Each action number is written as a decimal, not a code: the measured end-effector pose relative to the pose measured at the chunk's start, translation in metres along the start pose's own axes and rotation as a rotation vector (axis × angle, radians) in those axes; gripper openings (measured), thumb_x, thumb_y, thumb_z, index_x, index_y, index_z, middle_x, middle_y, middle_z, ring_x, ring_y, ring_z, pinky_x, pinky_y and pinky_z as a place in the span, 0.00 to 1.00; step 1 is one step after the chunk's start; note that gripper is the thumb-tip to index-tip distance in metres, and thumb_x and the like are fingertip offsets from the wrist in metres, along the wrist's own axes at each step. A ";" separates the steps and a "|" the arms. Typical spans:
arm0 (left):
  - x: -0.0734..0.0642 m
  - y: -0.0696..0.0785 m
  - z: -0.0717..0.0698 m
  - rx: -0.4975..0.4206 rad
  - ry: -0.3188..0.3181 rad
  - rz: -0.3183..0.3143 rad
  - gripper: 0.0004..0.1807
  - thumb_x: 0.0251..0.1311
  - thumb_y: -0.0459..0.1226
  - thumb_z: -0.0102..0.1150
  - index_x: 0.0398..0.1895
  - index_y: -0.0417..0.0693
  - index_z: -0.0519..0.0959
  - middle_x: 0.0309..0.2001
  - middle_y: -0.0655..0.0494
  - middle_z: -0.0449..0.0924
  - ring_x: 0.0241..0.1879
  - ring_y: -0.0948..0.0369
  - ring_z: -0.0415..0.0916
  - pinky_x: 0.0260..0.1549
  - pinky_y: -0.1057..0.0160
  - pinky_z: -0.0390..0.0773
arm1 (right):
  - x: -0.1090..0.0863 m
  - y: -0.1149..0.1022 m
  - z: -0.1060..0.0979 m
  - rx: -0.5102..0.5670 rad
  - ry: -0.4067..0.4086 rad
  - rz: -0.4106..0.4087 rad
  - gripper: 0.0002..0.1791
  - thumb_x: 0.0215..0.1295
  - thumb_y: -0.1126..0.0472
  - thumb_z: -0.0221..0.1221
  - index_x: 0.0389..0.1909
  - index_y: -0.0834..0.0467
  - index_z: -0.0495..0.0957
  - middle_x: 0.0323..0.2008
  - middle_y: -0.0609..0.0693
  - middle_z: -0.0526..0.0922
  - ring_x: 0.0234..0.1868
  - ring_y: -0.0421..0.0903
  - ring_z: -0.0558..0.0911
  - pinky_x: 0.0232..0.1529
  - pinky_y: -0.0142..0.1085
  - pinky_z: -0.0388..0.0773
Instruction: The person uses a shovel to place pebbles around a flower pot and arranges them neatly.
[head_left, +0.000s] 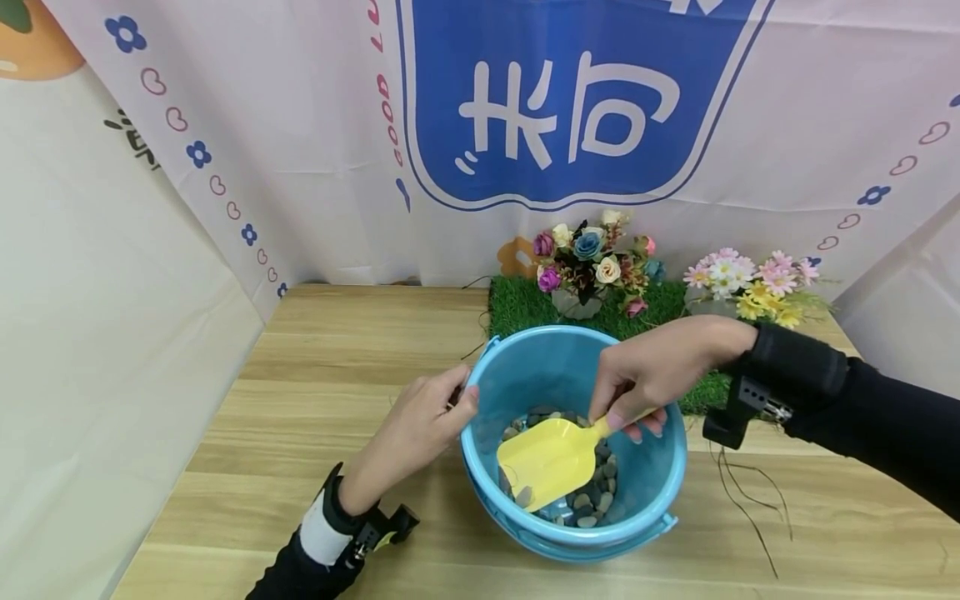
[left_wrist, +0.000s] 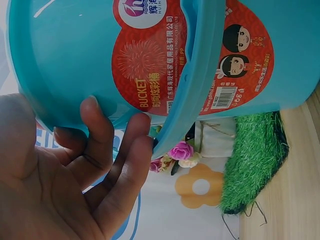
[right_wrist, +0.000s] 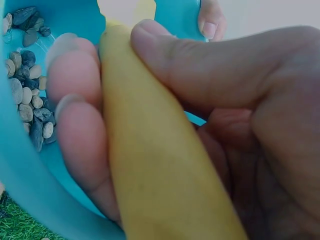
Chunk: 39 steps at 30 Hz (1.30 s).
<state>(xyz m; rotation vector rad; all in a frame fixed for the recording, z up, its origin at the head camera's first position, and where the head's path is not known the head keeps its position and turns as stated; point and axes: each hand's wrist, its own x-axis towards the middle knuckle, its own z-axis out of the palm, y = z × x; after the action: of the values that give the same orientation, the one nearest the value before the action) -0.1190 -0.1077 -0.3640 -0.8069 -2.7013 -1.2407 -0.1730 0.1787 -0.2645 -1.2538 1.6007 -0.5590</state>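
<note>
A light blue bucket (head_left: 573,350) stands on the table with grey and tan pebbles (head_left: 592,500) on its bottom. My right hand (head_left: 648,375) reaches over its rim and grips the handle of a yellow scoop (head_left: 547,458); in the right wrist view, thumb and fingers wrap the handle (right_wrist: 150,150). One or two pebbles lie at the scoop's front edge. On the bucket's left side, my left hand (head_left: 420,425) holds the rim, thumb on top. The left wrist view shows its curled fingers (left_wrist: 125,175) against the bucket's outer wall, below a red label (left_wrist: 145,60).
Behind the bucket, a green turf mat (head_left: 517,304) bears a pot of mixed roses (head_left: 588,258) and a pot of pink, white and yellow flowers (head_left: 750,283). Thin dark strands (head_left: 750,500) lie on the wooden table (head_left: 300,417) to the right. A printed cloth (head_left: 322,167) hangs behind.
</note>
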 end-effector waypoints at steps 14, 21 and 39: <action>0.000 0.000 0.000 0.006 0.000 0.000 0.08 0.63 0.39 0.44 0.26 0.54 0.68 0.16 0.64 0.66 0.14 0.68 0.65 0.11 0.66 0.66 | -0.004 0.001 0.000 0.011 0.007 -0.047 0.12 0.71 0.59 0.45 0.30 0.55 0.75 0.25 0.51 0.76 0.21 0.46 0.74 0.25 0.35 0.74; 0.000 -0.001 0.000 0.011 -0.001 0.000 0.08 0.63 0.40 0.44 0.26 0.54 0.68 0.17 0.64 0.66 0.14 0.68 0.65 0.11 0.66 0.65 | -0.011 0.001 -0.001 0.006 0.036 -0.071 0.11 0.71 0.60 0.45 0.35 0.51 0.76 0.26 0.51 0.76 0.22 0.46 0.73 0.26 0.36 0.75; 0.000 -0.001 0.000 0.019 0.010 0.014 0.08 0.63 0.40 0.44 0.26 0.55 0.68 0.17 0.65 0.66 0.14 0.68 0.65 0.11 0.66 0.65 | -0.047 0.005 -0.001 -0.011 0.181 0.020 0.15 0.71 0.62 0.45 0.50 0.48 0.76 0.27 0.47 0.77 0.20 0.41 0.71 0.23 0.34 0.73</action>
<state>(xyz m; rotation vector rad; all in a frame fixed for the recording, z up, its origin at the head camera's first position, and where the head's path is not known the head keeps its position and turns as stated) -0.1199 -0.1081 -0.3643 -0.8145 -2.6905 -1.2110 -0.1769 0.2233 -0.2482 -1.2219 1.7662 -0.6672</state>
